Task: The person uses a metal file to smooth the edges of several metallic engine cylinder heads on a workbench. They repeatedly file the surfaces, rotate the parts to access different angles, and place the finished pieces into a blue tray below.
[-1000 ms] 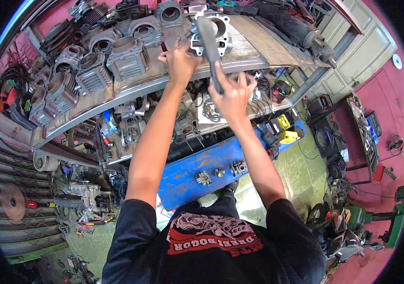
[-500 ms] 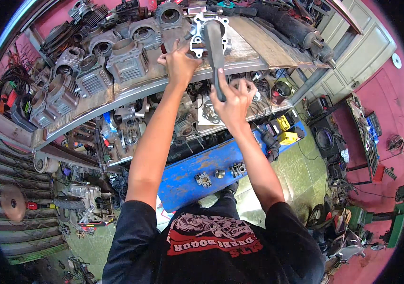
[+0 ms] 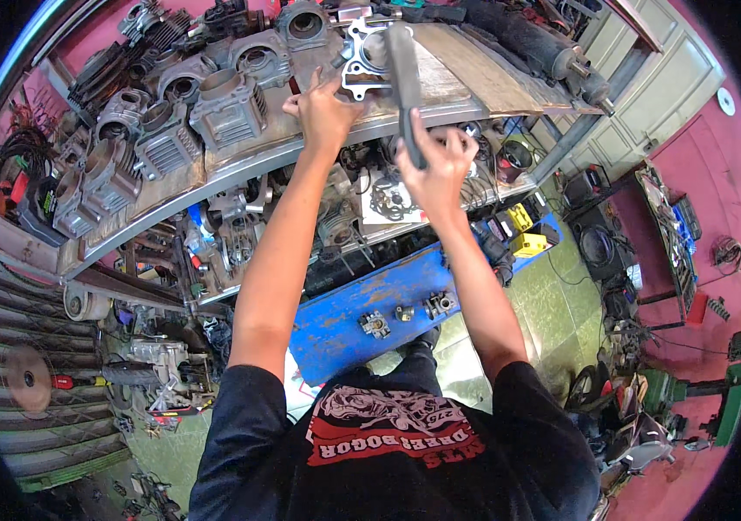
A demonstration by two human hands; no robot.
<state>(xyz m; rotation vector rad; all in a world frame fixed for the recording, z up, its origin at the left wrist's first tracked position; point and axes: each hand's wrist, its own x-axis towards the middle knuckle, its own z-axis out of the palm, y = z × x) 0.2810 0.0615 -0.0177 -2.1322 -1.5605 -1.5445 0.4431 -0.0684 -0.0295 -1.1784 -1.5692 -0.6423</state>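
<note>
Cylinder block (image 3: 355,65), pale and open-bored, lies ahead and slightly left of the right hand (image 3: 440,169), whose grip is closed round the dark handle of a long grey tool (image 3: 403,69). The tool's long axis points away from the wrist, tip leaning slightly left, and its blurred blade overlaps the block's right side; I cannot tell if they touch. The left hand (image 3: 327,117) is nearer, fingers spread wide by the block's near-left edge, contact unclear. Around them, on the wood-topped surface (image 3: 444,78), grey finned cylinders (image 3: 229,113) stand to the left. Compared with 0.5 s earlier, the tool sits further right across the block, uncovering more of its middle.
</note>
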